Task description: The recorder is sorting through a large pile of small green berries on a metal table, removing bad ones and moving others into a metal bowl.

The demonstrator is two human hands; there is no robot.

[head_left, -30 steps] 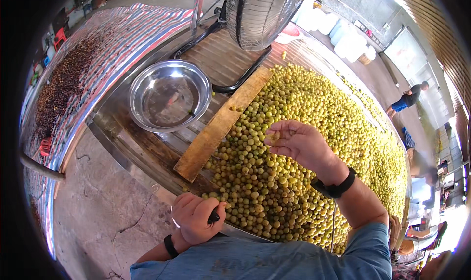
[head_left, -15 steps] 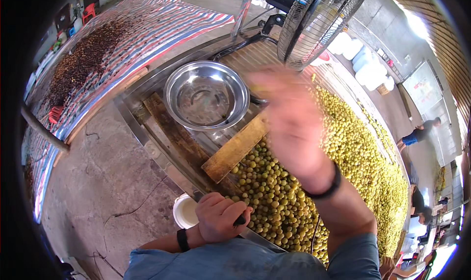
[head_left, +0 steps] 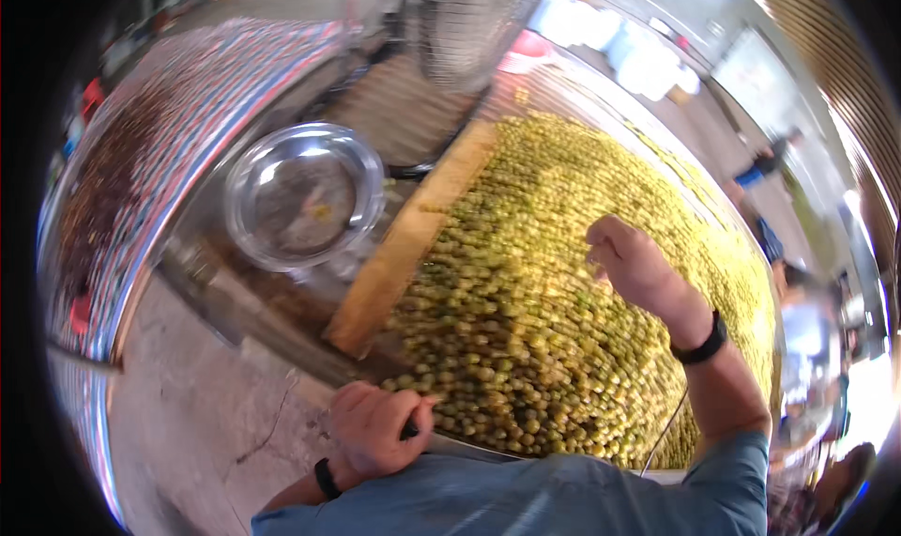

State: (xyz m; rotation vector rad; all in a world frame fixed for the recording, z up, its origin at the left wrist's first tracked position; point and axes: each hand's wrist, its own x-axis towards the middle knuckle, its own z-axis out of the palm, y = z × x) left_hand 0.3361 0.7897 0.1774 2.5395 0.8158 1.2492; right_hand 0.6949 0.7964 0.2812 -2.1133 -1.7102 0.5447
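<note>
My right hand (head_left: 633, 259) is above a broad heap of small round yellow-green fruits (head_left: 526, 329). Its fingers are curled in and blurred; anything between them is hidden. Low at the front edge, my left hand (head_left: 380, 428) is closed around a small tool with a black end (head_left: 409, 429); the rest of it is hidden in the fist. A shiny round metal basin (head_left: 246, 193) stands left of the heap, with a small yellowish blur (head_left: 324, 212) in it. Between basin and heap lies a wooden board (head_left: 413, 236).
A blurred caged fan (head_left: 469, 29) stands at the far edge. At left, a striped sheet (head_left: 216, 104) on the floor bears dark brown material (head_left: 113, 179). A pink-red container (head_left: 526, 53) sits beyond the heap. People (head_left: 774, 156) are at the right.
My right hand has moved from beside the basin, right and toward me, over the fruits. The view has swung right, so basin and fan appear further left. My left hand keeps its grip.
</note>
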